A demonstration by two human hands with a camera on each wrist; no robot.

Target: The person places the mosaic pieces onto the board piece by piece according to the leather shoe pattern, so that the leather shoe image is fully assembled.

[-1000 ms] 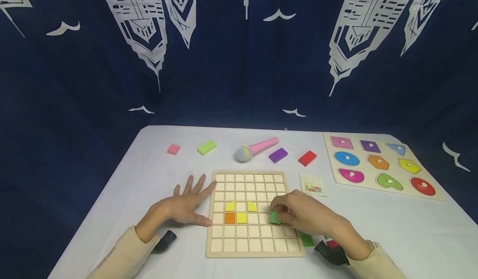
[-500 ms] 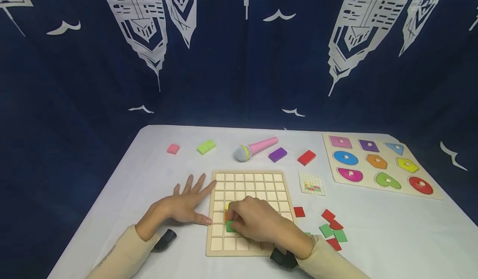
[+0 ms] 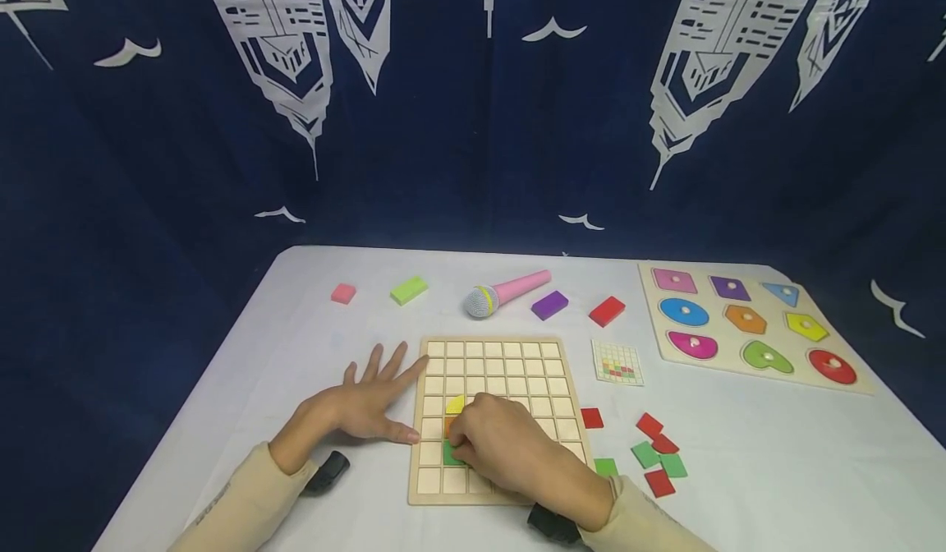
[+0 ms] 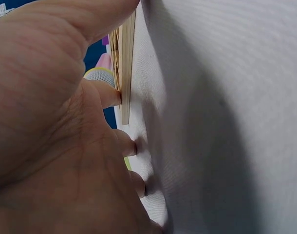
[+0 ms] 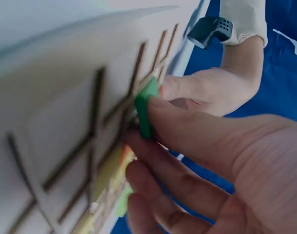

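Note:
My right hand (image 3: 510,445) pinches a green square tile (image 3: 451,455) between thumb and fingers, low over the left part of the wooden grid board (image 3: 473,367). The right wrist view has the tile (image 5: 146,105) tilted, one edge at the grid lines. Just above it on the board, an orange tile (image 3: 447,424) is partly covered by the fingers, and a yellow rounded tile (image 3: 455,405) sits one cell higher. The knuckles hide other tiles. With fingers spread, my left hand (image 3: 369,404) rests on the table, its index fingertip and thumb against the board's left edge.
Right of the board lie loose red tiles (image 3: 660,483) and green tiles (image 3: 674,465), below a small pattern card (image 3: 617,363). A shape puzzle (image 3: 746,322) fills the back right. Along the back are a pink toy microphone (image 3: 521,287), a purple block (image 3: 550,305) and other coloured blocks.
My right hand has carried the green tile from the board's right side leftward to the cell below the orange tile, then lowered slightly. My left hand has stayed put.

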